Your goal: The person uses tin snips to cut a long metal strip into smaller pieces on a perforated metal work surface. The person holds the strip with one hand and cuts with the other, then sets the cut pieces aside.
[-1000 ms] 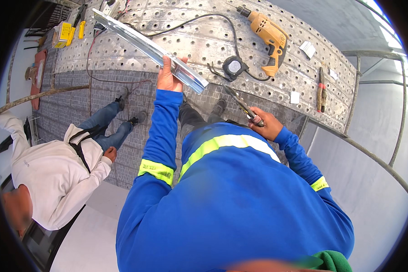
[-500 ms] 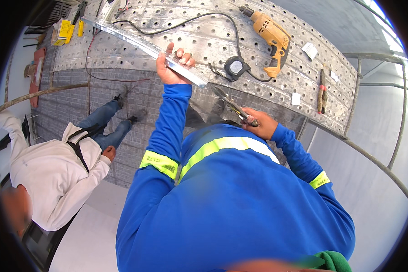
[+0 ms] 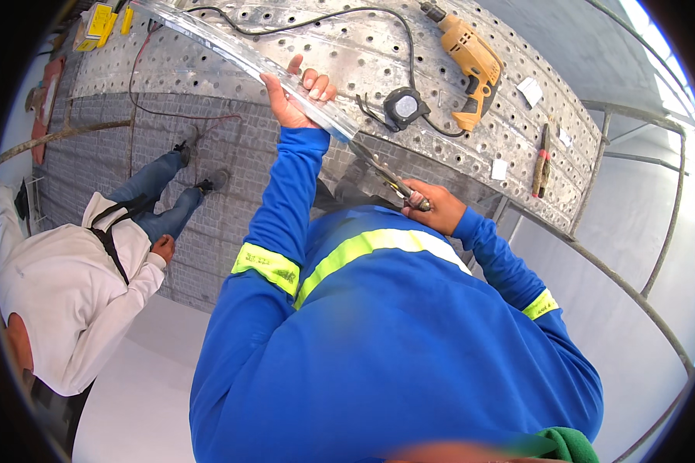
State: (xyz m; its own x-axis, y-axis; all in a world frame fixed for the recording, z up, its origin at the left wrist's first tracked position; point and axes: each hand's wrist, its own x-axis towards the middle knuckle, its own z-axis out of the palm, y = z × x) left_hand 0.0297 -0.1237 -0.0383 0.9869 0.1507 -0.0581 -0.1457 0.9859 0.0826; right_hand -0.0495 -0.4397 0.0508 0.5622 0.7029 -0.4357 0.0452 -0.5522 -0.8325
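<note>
My left hand (image 3: pixel 297 99) is wrapped around a long, shiny metal profile (image 3: pixel 232 52), gripping it close to its near end. The strip slopes up to the left over the perforated metal bench. In front of my waist, my right hand (image 3: pixel 438 208) is closed on the handles of what look like tin snips (image 3: pixel 374 163). Their dark blades meet the profile's near end; whether metal sits between them is too small to tell. A black tape measure (image 3: pixel 404 108) lies on the bench just right of my left hand.
On the perforated bench (image 3: pixel 510 127) lie a yellow corded drill (image 3: pixel 471 58), a red-handled tool (image 3: pixel 541 171) and white paper scraps (image 3: pixel 530 92). A yellow box (image 3: pixel 94 27) sits far left. Metal rails (image 3: pixel 625 278) run along the right. A co-worker in a white top (image 3: pixel 77 270) stands at left.
The snips in my right hand have moved up and left, and their blades now reach the profile's end. My view has shifted slightly; the profile stays in my left hand.
</note>
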